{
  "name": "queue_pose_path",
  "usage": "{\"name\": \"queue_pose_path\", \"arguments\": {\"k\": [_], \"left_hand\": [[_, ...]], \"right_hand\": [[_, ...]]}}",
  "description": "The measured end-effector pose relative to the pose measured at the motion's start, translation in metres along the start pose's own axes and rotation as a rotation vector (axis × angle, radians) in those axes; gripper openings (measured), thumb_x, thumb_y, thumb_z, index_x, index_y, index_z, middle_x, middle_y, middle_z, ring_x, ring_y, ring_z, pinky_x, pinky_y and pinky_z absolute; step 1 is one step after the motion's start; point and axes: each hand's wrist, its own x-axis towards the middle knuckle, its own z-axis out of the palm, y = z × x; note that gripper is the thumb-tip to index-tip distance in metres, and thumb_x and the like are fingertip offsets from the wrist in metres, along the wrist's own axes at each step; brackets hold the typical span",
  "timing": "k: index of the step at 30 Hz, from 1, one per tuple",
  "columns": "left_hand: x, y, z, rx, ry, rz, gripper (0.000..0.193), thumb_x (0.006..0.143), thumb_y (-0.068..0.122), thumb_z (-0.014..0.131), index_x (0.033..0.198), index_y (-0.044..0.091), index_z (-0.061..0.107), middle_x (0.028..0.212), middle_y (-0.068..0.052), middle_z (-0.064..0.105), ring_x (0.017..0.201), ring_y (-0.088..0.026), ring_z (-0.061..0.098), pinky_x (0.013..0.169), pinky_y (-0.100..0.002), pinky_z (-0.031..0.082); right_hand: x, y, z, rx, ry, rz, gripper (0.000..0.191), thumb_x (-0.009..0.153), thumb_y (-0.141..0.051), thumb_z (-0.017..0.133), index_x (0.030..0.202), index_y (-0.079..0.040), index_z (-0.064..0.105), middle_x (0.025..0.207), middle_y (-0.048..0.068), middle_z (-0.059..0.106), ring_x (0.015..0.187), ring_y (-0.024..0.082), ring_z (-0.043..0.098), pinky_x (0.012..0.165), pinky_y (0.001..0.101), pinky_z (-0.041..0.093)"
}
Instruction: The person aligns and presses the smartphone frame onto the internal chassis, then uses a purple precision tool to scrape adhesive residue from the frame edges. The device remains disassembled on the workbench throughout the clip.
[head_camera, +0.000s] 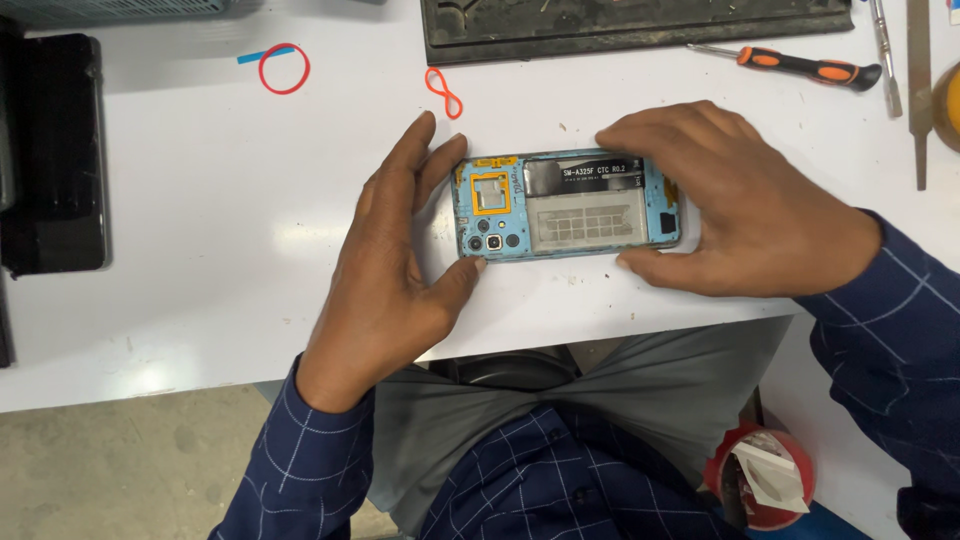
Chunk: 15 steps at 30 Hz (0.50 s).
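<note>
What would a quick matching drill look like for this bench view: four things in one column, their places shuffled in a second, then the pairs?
Things:
1. opened phone
2. screwdriver with the orange and black handle
3. red rubber band ring
4. dark flat slab

Places:
A. far left edge of the white table
B. between the left hand and right hand
C. top right, near a metal file
D. top left, beside a small blue strip

Pairs: 1-B, 2-C, 3-D, 4-A
</note>
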Motion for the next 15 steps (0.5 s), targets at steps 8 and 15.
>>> {"name": "queue_pose_path", "arguments": {"k": [8, 15], "left_hand": [[0.012, 0.004, 0.0, 0.043, -0.065, -0.051, 0.098, 0.079, 0.006, 0.079, 0.16, 0.007, 0.024, 0.156, -0.013, 0.053, 0.145, -0.031, 0.043, 0.105, -0.037, 0.05], [0.021, 0.01, 0.008, 0.07, -0.062, -0.007, 0.093, 0.078, 0.004, 0.08, 0.156, 0.004, 0.031, 0.15, -0.016, 0.056, 0.146, -0.032, 0.044, 0.11, -0.041, 0.045]], "right_hand": [[-0.023, 0.017, -0.011, 0.001, 0.024, 0.064, 0.082, 0.072, -0.034, 0.082, 0.141, -0.002, 0.053, 0.135, 0.019, 0.057, 0.132, 0.037, 0.05, 0.11, 0.0495, 0.039], [-0.034, 0.033, -0.009, 0.032, 0.022, 0.094, 0.078, 0.073, -0.034, 0.082, 0.14, -0.004, 0.055, 0.135, 0.017, 0.059, 0.135, 0.035, 0.05, 0.112, 0.0491, 0.038]]}}
